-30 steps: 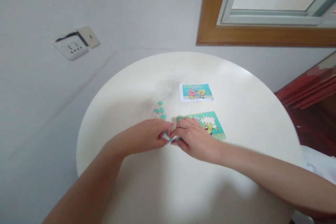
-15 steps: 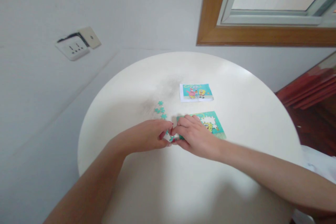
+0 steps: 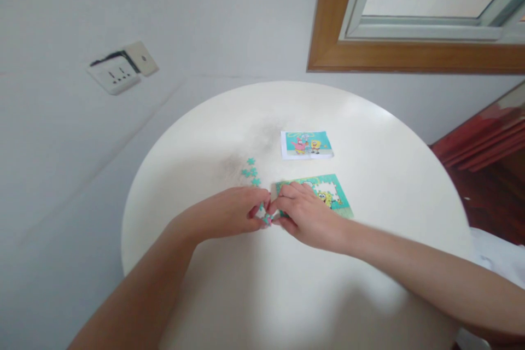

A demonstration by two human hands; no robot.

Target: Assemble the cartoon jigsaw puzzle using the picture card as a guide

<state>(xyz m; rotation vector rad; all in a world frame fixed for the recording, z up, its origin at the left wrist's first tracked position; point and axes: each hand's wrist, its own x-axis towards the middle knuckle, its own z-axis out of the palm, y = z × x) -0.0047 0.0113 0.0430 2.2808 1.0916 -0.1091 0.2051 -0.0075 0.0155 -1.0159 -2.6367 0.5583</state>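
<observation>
My left hand (image 3: 238, 210) and my right hand (image 3: 307, 216) meet over the table, their fingertips pinched close together. Between them are small teal and pink puzzle pieces (image 3: 268, 220), partly covered by the fingers; whether these are joined I cannot tell. Under and behind my right hand lies a partly assembled jigsaw puzzle (image 3: 344, 209), with a teal border, a yellow cartoon figure and white gaps. Just beyond my left hand several loose teal pieces (image 3: 251, 173) lie in a small group.
A printed reference picture (image 3: 309, 145) lies flat behind the puzzle. Everything rests on a round white table (image 3: 369, 136) against the wall. A wall socket (image 3: 117, 75) is at the left, and a wood-framed window (image 3: 410, 54) at the upper right.
My fingertips have shifted slightly around the small pieces, and more teal and pink shows between them. The puzzle, loose pieces and picture stay where they were.
</observation>
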